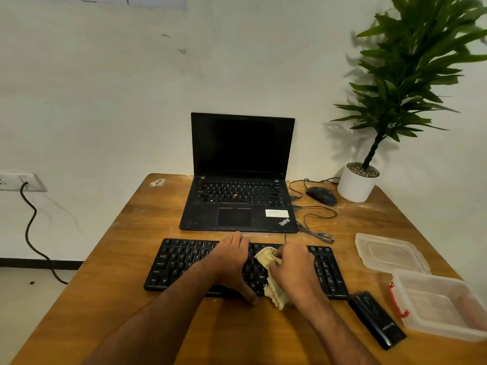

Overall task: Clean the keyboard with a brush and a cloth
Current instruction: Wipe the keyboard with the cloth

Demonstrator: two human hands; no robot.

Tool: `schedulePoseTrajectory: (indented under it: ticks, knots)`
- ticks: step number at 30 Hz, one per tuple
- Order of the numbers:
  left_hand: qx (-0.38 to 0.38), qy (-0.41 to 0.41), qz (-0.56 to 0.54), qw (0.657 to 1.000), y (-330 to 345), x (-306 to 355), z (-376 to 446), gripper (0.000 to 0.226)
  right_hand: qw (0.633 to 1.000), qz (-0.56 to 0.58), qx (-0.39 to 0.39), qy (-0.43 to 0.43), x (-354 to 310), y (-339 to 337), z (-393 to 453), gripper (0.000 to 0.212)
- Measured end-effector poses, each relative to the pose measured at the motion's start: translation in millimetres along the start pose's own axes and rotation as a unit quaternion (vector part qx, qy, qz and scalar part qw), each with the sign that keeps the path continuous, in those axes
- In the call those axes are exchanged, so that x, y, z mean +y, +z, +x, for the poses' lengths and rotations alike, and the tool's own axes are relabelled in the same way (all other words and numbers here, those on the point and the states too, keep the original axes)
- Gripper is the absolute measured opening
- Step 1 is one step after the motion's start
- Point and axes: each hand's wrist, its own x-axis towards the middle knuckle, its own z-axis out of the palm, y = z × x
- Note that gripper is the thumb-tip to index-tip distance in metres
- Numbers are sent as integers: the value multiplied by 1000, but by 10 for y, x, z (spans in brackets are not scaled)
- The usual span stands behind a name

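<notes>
A black keyboard [179, 262] lies across the wooden table [126, 306] in front of me. My left hand [232, 259] rests flat across its middle, fingers over the far edge and thumb at the near edge. My right hand [292, 264] is closed around a crumpled pale yellow cloth [274, 291], pressing it on the keys right of centre. A black brush-like tool [376, 318] lies on the table to the right of the keyboard, untouched.
An open black laptop [237, 201] stands behind the keyboard, with a wired mouse [321, 195] and loose cable [316, 230] to its right. A potted plant [355, 184] sits at the far right corner. A clear plastic box [442, 306] and its lid [387, 254] occupy the right side.
</notes>
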Motion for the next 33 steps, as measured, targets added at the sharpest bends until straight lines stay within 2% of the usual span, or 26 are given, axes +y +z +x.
schedulePoseTrajectory:
  ticks: [7, 14, 19, 27, 28, 31, 33]
  knots:
    - [-1, 2, 10, 1000, -33, 10, -3, 131, 998, -1, 54, 20, -110, 119, 364, 9]
    - [-12, -1, 20, 1000, -40, 21, -8, 132, 999, -18, 22, 25, -43, 104, 321, 6]
    - [-16, -1, 28, 999, -39, 20, -1, 134, 999, -28, 0, 33, -27, 37, 303, 13]
    - [-16, -3, 17, 1000, -31, 1, 20, 136, 1000, -30, -3, -6, -102, 19, 455, 9]
    - [-16, -4, 15, 1000, -25, -3, 21, 136, 1000, -28, -11, -8, -97, 13, 414, 4]
    - [-14, -2, 16, 1000, -6, -11, 26, 134, 999, -32, -20, -34, -25, 22, 190, 18]
    - [-19, -2, 14, 1000, 1, -11, 22, 137, 998, -27, -39, -40, 56, 39, 26, 11]
